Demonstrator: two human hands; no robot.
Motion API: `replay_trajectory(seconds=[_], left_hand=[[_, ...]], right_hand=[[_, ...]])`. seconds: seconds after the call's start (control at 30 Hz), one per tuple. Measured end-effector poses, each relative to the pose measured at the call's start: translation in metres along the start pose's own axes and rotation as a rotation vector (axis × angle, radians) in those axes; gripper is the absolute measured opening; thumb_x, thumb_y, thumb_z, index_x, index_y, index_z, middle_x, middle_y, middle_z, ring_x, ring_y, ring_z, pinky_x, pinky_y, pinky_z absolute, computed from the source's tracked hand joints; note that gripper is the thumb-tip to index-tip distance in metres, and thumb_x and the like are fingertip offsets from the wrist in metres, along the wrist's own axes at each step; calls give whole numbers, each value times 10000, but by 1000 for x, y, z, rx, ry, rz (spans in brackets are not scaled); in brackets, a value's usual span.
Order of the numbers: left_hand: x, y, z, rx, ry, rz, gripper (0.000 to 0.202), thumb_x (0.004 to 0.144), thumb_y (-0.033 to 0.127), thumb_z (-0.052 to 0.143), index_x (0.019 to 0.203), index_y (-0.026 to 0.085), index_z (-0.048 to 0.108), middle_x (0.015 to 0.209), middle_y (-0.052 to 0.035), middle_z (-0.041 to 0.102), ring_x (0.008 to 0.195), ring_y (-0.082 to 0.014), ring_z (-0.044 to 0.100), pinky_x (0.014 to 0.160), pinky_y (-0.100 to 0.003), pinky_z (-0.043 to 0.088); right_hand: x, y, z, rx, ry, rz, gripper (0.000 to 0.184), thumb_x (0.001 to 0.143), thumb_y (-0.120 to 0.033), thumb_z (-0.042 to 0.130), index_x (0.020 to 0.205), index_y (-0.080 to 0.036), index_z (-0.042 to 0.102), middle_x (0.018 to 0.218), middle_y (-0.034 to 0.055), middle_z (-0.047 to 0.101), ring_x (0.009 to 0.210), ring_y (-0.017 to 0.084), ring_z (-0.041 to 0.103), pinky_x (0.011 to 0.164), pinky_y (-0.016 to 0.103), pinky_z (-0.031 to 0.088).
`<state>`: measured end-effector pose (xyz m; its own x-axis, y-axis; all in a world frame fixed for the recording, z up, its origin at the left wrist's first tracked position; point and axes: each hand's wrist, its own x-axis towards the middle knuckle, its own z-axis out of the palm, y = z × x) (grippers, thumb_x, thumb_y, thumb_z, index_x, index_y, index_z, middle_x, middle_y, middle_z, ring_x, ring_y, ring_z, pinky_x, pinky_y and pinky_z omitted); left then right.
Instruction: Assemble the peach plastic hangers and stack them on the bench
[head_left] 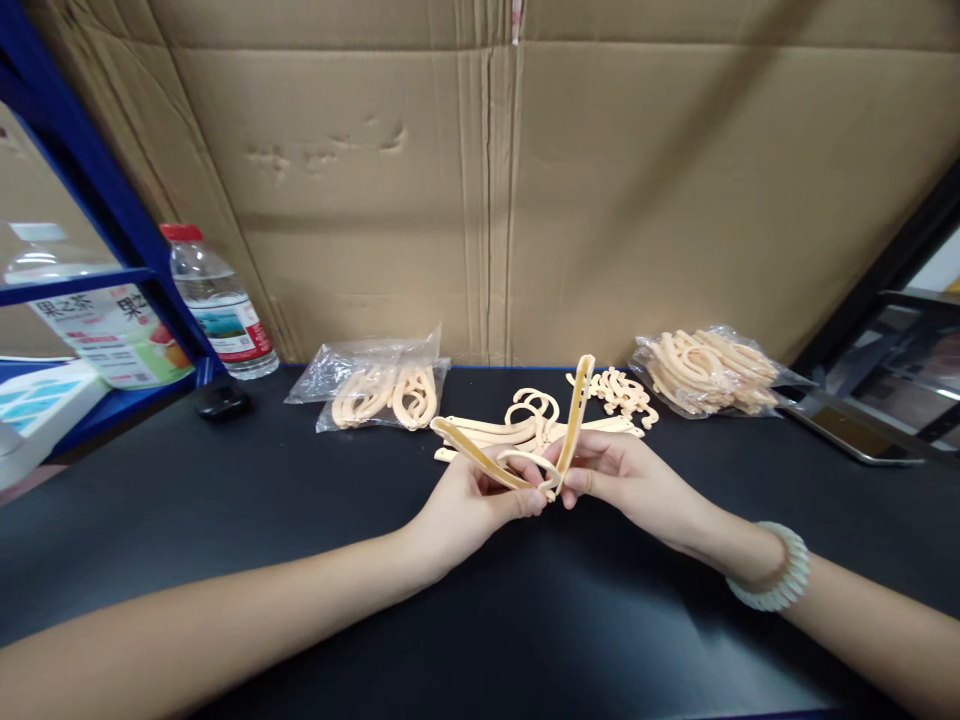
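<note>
Left hand [487, 497] pinched one cream strip [480, 459], right hand [622, 480] an upright strip [576, 422]; lower ends met between the fingertips, a curved piece [525, 455] there too. Fastening unclear. Uneven thumb pressure might have slipped the joint; a dropped part could have mixed with small loose pieces [621, 392] beyond the grip.
</note>
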<state>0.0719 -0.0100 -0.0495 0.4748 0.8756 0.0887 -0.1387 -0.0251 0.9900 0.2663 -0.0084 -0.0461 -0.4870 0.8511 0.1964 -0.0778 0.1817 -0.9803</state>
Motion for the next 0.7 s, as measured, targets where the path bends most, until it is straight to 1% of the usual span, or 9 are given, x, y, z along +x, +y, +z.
replay_trajectory(seconds=[0.13,0.3,0.43,0.53,0.7], left_hand=[[0,0,0,-4,-24,18,121,688,211,794,711,162,686,716,-7,678,731,-172,621,717,-271,471],[0,0,-1,9,-10,29,123,685,220,790,690,155,685,674,-11,660,711,-180,629,695,-269,479],[-1,0,0,-24,-11,32,107,676,198,781,680,148,686,681,-16,676,650,-153,606,653,-251,467],[-1,0,-1,-16,7,37,104,667,188,772,663,138,680,650,-18,664,608,-134,576,627,-240,453],[-1,-1,-2,-16,47,33,143,641,204,779,661,135,656,622,-13,634,579,-129,554,599,-241,443]], right_hand=[[-1,0,2,-20,5,-14,135,819,-272,701,925,-190,719,923,34,698,761,142,645,708,277,568],[-3,1,5,-18,70,-8,122,768,-283,746,840,-191,711,804,20,701,705,159,669,721,322,592],[-4,3,7,-3,95,-26,116,772,-269,741,861,-198,714,795,18,717,697,163,690,719,322,599],[-6,3,10,-5,104,-40,110,780,-253,731,880,-206,732,793,22,728,723,174,704,732,321,605],[-8,4,12,-35,131,-27,141,760,-260,749,893,-211,751,811,30,743,766,206,717,775,361,608]])
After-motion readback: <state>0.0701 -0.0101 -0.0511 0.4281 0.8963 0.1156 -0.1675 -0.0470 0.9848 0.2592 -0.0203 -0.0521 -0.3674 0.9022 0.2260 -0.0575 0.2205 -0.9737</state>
